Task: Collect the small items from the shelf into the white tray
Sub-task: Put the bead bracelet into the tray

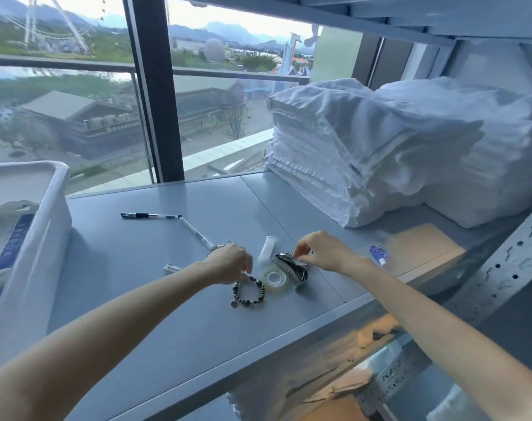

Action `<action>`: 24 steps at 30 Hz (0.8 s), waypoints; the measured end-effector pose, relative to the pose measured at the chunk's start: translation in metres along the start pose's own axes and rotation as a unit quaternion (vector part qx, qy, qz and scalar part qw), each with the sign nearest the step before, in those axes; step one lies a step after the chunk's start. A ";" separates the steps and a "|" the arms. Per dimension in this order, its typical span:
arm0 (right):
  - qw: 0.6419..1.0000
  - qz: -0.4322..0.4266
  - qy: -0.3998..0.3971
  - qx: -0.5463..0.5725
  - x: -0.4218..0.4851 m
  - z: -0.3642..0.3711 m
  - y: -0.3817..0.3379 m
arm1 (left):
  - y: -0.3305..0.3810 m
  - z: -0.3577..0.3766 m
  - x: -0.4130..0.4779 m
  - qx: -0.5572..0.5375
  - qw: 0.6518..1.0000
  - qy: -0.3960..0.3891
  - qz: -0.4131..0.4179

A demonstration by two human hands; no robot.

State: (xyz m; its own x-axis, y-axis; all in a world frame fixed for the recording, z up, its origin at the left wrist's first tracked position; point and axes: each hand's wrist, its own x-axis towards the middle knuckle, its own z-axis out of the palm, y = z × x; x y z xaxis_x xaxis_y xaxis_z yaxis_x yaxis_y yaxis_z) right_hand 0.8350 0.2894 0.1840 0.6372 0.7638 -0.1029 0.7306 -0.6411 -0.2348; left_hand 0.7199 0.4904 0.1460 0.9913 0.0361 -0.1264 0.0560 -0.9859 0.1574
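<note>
Small items lie on the grey shelf (167, 299). My left hand (229, 264) curls over the top of a dark beaded bracelet (249, 291), fingertips touching it. My right hand (322, 253) pinches a small white item at the edge of a metal wristwatch (290, 267). A clear tape roll (274, 278) lies between bracelet and watch. A small white tube (266, 249) lies just behind the tape. The white tray (42, 226) stands at the far left with a bag inside.
A black pen (150, 215) and a white pen (196, 232) lie further back. A small silver clip (171, 268) sits left of my left hand, a blue correction tape (378, 253) to the right. Folded white linen (380, 153) fills the right rear; a window is behind.
</note>
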 end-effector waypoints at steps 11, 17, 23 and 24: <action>0.988 -0.138 -0.025 0.061 0.032 -0.002 -0.036 | -0.006 -0.024 -0.018 -0.155 0.986 0.040 -0.049; 0.972 -0.195 -0.039 0.123 0.053 0.001 -0.099 | -0.026 -0.084 -0.072 -0.284 0.945 0.146 -0.067; 0.916 -0.255 -0.071 0.301 0.060 -0.013 -0.196 | -0.056 -0.136 -0.162 -0.332 0.911 0.220 -0.109; 0.905 -0.265 -0.092 0.319 0.059 -0.013 -0.215 | -0.062 -0.142 -0.179 -0.335 0.907 0.227 -0.118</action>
State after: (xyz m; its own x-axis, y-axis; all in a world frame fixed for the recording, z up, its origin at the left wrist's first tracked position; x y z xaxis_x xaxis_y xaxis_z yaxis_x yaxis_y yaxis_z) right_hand 0.7192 0.4710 0.2412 0.1434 0.9887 0.0429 0.5942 -0.0514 -0.8027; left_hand 0.5562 0.5684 0.2974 0.8811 0.4459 0.1577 0.1816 -0.6270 0.7576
